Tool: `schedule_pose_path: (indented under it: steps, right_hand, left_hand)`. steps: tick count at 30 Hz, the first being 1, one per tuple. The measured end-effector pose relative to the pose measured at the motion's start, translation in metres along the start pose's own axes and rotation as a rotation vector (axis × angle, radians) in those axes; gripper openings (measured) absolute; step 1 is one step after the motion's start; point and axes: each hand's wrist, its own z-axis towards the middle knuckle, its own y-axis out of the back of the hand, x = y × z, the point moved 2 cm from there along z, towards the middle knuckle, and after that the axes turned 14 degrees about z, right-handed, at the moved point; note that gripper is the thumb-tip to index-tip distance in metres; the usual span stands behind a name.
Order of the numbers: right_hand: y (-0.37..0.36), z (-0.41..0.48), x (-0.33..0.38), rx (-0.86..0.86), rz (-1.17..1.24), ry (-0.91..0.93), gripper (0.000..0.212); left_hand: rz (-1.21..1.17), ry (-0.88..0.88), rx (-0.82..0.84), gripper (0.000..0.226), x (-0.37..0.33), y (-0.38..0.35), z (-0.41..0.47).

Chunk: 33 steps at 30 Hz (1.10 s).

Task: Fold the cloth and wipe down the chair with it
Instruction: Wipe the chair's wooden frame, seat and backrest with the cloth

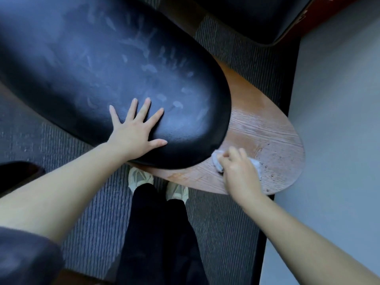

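— Wood grain under my right hand (pixel 239 171), that's the part I'm on: the bare wooden ledge (pixel 265 136) that sticks out past the black cushion (pixel 98 75) of the chair. The cloth (pixel 216 161) is bunched in that hand, fingers curled down over it, pressed to the wood just beside the cushion's edge

— And your other hand?

— My left hand (pixel 136 128) lies flat on the cushion, fingers spread, gripping nothing — it steadies me while I lean in

— How would you do this stretch well?

— I'd keep the wad flat under my palm so more of it meets the wood, run with the grain, and work outward to the rounded rim. There are small specks near the far edge that I judge need firmer pressure. The cushion shows pale smears, so I reckon it wants another pass too
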Motion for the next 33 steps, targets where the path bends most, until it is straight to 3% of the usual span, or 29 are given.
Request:
schedule_pose_path:
  steps: [3, 8, 12, 19, 23, 33]
  right_hand:
    - [0.001, 0.01, -0.001, -0.125, 0.034, -0.143, 0.02]
    - [-0.03, -0.022, 0.044, 0.015, 0.042, 0.114, 0.02]
    - [-0.017, -0.013, 0.024, -0.075, 0.067, -0.036, 0.026]
    - [-0.078, -0.007, 0.089, -0.03, 0.189, 0.218, 0.025]
    - [-0.06, -0.016, 0.07, -0.068, 0.193, 0.204, 0.023]
    - [-0.119, 0.017, 0.147, -0.07, 0.21, 0.281, 0.04]
  left_hand:
    - [0.012, -0.053, -0.021, 0.087, 0.011, -0.005, -0.003]
    - [-0.008, -0.085, -0.056, 0.085, 0.018, -0.01, -0.004]
    - [-0.042, -0.036, -0.134, 0.086, 0.022, -0.021, -0.009]
    - [-0.058, 0.037, -0.263, 0.082, 0.054, -0.047, -0.03]
    - [-0.045, 0.056, -0.283, 0.082, 0.074, -0.054, -0.04]
    - [-0.012, 0.035, -0.341, 0.075, 0.098, -0.064, -0.051]
